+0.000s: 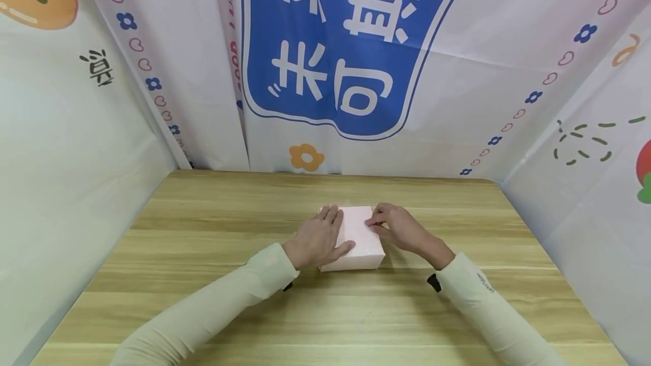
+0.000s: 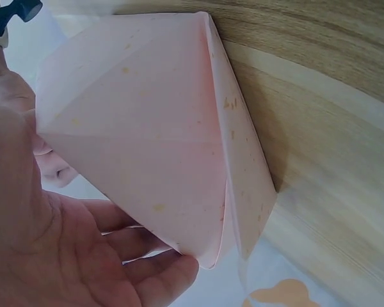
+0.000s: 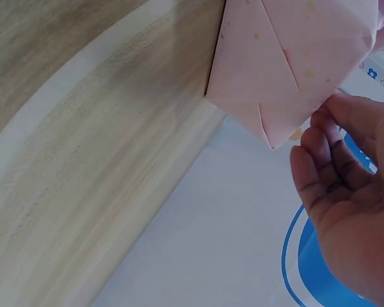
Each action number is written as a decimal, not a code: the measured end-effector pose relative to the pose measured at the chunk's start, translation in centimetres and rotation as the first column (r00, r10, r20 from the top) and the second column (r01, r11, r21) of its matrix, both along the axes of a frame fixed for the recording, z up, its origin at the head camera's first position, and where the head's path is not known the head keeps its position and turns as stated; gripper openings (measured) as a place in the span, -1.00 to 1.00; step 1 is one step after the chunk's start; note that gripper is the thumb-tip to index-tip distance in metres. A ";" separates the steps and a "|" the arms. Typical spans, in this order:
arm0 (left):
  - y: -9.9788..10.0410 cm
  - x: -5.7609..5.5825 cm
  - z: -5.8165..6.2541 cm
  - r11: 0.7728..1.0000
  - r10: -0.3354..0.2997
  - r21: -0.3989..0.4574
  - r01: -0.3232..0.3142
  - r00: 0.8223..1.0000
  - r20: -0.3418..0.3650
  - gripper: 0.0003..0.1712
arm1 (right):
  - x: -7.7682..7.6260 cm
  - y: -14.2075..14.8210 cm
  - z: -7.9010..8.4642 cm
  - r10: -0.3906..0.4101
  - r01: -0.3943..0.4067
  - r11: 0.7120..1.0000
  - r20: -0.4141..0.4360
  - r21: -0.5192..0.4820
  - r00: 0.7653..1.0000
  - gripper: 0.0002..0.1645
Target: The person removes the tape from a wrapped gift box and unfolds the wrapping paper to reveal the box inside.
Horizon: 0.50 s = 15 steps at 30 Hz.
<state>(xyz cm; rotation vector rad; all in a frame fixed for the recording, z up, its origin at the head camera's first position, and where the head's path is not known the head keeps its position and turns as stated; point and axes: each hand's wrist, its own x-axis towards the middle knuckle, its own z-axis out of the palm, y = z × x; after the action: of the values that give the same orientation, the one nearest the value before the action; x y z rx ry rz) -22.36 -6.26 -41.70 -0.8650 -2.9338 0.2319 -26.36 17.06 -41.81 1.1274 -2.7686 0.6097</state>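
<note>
A box-shaped parcel in pale pink paper [image 1: 359, 236] with small gold flecks sits on the table. My left hand [image 1: 317, 239] rests on its top at the left, fingers straight and thumb spread. In the left wrist view, folded flaps of the pink paper [image 2: 141, 153] show at the parcel's end, one standing apart from the rest. My right hand [image 1: 404, 227] is at the right edge, its thumb and index fingertips pinching at the paper, the other fingers curled. The exact spot between those fingertips is hidden. Creased folds of the pink paper [image 3: 269, 57] appear in the right wrist view.
The parcel stands on a wood-grain table [image 1: 229, 321]. Printed white sheets enclose the table at the back and both sides; the back sheet [image 1: 447, 112] carries a large blue sign [image 1: 325, 100]. Part of a dark wrist strap [image 1: 434, 282] shows below the right cuff.
</note>
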 end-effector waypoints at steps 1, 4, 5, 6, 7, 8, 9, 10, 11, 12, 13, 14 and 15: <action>0.0 0.0 -0.1 1.000 0.001 -0.001 -0.001 1.000 0.001 -0.04 | 0.0 0.0 0.0 0.000 0.000 1.000 -0.004 -0.002 1.000 -0.78; 0.0 0.0 -0.1 1.000 0.004 -0.002 -0.004 1.000 0.010 -0.04 | 0.1 0.1 -0.1 0.010 -0.010 1.000 0.004 -0.011 1.000 -0.86; 0.0 0.0 -0.2 1.000 0.004 -0.002 -0.004 1.000 0.013 -0.04 | 0.1 0.2 -0.1 0.014 -0.014 1.000 0.013 -0.014 1.000 -0.88; 0.0 0.0 -0.2 1.000 0.005 -0.004 -0.005 1.000 0.016 -0.04 | 0.2 0.2 -0.1 0.015 -0.015 1.000 0.025 -0.020 1.000 -0.90; 0.0 0.0 -0.2 1.000 0.005 -0.004 -0.005 1.000 0.015 -0.04 | 0.2 0.2 0.0 0.015 -0.014 1.000 0.037 -0.026 0.999 -0.92; 0.0 0.0 -0.2 1.000 0.005 -0.005 -0.005 1.000 0.014 -0.04 | 0.2 0.2 0.0 0.015 -0.013 0.999 0.048 -0.031 0.999 -0.93; 0.0 0.0 -0.2 1.000 0.003 -0.007 -0.003 1.000 0.009 -0.04 | 0.3 0.2 0.1 0.013 -0.011 0.999 0.057 -0.035 0.998 -0.94; 0.0 0.0 -0.2 1.000 0.001 -0.008 -0.001 1.000 0.003 -0.04 | 0.3 0.2 0.1 0.012 -0.009 0.999 0.060 -0.038 0.998 -0.94; 0.0 0.0 -0.2 1.000 0.001 -0.011 -0.001 1.000 0.000 -0.04 | 0.3 0.1 0.1 0.010 -0.008 0.999 0.059 -0.039 0.998 -0.94; 0.0 0.0 -0.2 1.000 0.001 -0.016 -0.001 1.000 -0.002 -0.04 | 0.3 0.1 0.1 0.009 -0.007 0.999 0.054 -0.038 0.998 -0.93; 0.0 0.0 -0.2 1.000 0.001 -0.018 -0.001 1.000 -0.004 -0.04 | 0.3 0.0 0.0 0.009 -0.007 0.999 0.049 -0.038 0.999 -0.92; 0.0 0.0 -0.2 1.000 0.001 -0.021 -0.001 1.000 -0.005 -0.04 | 0.3 -0.1 0.0 0.008 -0.007 0.999 0.044 -0.039 0.999 -0.91; 0.0 0.0 -0.3 1.000 0.000 -0.023 0.000 1.000 -0.007 -0.04 | 0.3 -0.1 -0.1 0.006 -0.004 0.999 0.039 -0.039 0.999 -0.90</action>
<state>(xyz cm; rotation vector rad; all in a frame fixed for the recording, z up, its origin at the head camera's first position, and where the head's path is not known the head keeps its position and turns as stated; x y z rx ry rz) -22.35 -6.21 -41.96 -0.8656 -2.9303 0.2680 -26.02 16.93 -41.92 1.1266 -2.7740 0.6904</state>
